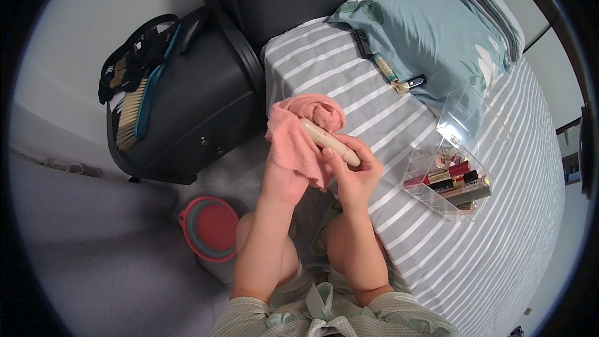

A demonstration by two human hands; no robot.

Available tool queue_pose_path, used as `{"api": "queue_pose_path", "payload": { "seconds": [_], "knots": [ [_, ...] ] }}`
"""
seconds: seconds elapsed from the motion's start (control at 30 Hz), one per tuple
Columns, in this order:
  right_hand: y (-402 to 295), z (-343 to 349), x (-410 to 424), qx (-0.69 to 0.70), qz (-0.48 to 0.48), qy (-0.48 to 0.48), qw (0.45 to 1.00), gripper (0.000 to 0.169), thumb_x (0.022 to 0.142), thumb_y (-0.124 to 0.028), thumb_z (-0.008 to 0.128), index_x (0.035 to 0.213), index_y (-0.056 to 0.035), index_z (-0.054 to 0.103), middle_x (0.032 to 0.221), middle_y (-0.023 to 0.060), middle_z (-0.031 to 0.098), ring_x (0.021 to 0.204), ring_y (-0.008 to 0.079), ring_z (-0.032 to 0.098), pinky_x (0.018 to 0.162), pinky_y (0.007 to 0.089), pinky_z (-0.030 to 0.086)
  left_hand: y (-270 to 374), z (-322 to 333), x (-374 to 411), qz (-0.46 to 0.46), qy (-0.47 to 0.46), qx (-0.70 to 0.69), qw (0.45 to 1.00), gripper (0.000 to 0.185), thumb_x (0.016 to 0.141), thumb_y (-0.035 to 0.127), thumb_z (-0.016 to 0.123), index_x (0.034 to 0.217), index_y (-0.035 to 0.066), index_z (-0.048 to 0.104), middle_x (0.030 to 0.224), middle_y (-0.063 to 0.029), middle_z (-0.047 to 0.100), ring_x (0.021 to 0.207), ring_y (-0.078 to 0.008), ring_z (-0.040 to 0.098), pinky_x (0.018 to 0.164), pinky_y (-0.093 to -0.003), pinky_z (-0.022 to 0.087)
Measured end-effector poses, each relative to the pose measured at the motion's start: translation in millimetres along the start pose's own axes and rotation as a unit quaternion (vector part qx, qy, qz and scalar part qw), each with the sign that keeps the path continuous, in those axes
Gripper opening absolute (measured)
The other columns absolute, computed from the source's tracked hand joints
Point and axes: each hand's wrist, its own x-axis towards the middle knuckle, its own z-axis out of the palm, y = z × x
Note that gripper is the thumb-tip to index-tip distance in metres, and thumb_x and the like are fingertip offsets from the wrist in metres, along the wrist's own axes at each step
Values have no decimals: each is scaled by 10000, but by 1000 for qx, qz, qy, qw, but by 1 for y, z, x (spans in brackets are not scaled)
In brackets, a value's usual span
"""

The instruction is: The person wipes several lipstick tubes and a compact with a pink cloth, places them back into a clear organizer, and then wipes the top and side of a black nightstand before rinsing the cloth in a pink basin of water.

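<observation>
A pink cloth (299, 150) drapes over my left hand (289, 185), whose fingers are hidden under it. My right hand (358, 164) grips the lower right part of a cream cosmetic tube (330, 141); the tube's upper left end rests against the cloth. On the striped bed to the right stands a clear plastic organizer box (440, 201) with its lid open, holding several lipsticks and other cosmetic tubes. Three more cosmetic items lie by the pillow: a black case (361, 44), a green and gold tube (385, 68) and a dark and gold one (411, 84).
A light blue pillow (421, 32) lies at the head of the striped bed (318, 65). On the left, a black nightstand (201, 89) carries a teal-backed brush (149, 98) and a basket of dark items. A red and grey collapsible basin (213, 229) is low at my left.
</observation>
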Motion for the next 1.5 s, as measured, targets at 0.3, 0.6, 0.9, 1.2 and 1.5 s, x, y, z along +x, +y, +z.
{"api": "queue_pose_path", "payload": {
  "seconds": [0.3, 0.6, 0.9, 1.2, 1.5],
  "knots": [
    [1, 4, -2, -122, -135, 12, 983, 186, 613, 14, 704, 781, 17, 625, 721, 85, 593, 642, 141, 566, 566, 224, 426, -21, -4, 8, 65, 6, 33, 997, 256, 903, 316, 444, 983, 77, 403, 918, -24, 486, 818, -96, 500, 787, -279, 436],
    [8, 14, -6, -117, -209, 20, 971, 198, 581, 35, 718, 738, 16, 600, 685, 82, 571, 620, 147, 536, 548, 235, 410, -20, -2, 4, 137, 35, 61, 988, 340, 913, 426, 363, 947, 88, 377, 841, -33, 471, 764, -115, 509, 762, -274, 435],
    [17, 10, -3, -111, -144, 91, 979, 221, 645, 22, 682, 840, 7, 578, 760, 95, 563, 677, 181, 536, 601, 258, 423, -40, 5, -1, 88, 34, 95, 991, 351, 923, 367, 377, 1132, 85, 402, 1075, -3, 445, 1005, -110, 447, 886, -253, 367],
    [6, 13, -9, -75, -177, -17, 981, 225, 670, 25, 662, 866, 13, 551, 797, 77, 555, 676, 117, 514, 600, 225, 418, -13, 3, 12, 126, 41, 29, 991, 278, 881, 370, 410, 856, 93, 418, 687, -2, 382, 629, -123, 417, 681, -257, 389],
    [3, 9, -14, -48, -111, -105, 987, 242, 646, 16, 731, 850, 44, 604, 739, 62, 624, 615, 67, 553, 543, 187, 446, -3, -26, 10, 59, 8, -100, 993, 302, 839, 401, 455, 700, 136, 410, 565, 19, 368, 539, -103, 376, 617, -277, 364]
  ]
}}
